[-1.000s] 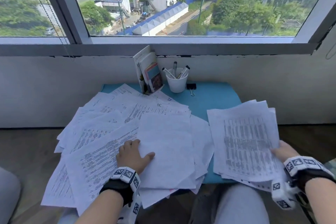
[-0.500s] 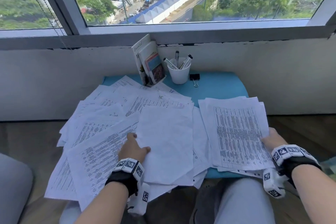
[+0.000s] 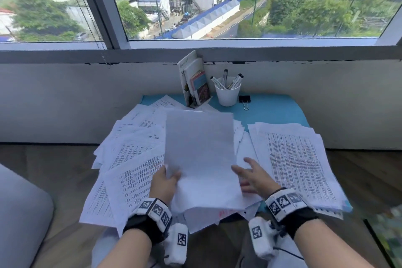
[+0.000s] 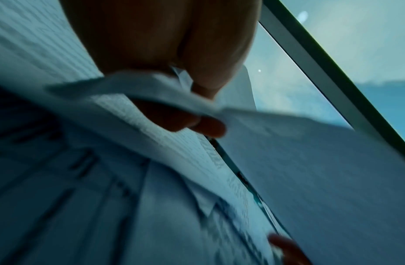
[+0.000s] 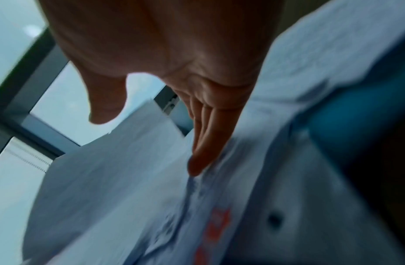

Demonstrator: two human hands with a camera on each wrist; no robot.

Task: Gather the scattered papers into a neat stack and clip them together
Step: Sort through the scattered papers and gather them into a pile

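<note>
My left hand pinches the lower left edge of a white sheet and holds it raised, blank side toward me. In the left wrist view the left hand has thumb and fingers pressed on the sheet. My right hand is open with spread fingers, just right of the sheet's lower edge; I cannot tell whether it touches. Seen from the right wrist, the right hand has straight fingers over papers. A gathered stack lies at the right. Scattered papers cover the left. A black binder clip lies at the back.
The blue table stands against a white wall under a window. A white cup of markers and standing booklets sit at its back edge. A grey cushion is at my left, and my knees are below the table's front edge.
My left hand has lifted one sheet off the scattered pile. My right hand has let go of the gathered stack, which now lies on the table, and moved left toward the raised sheet.
</note>
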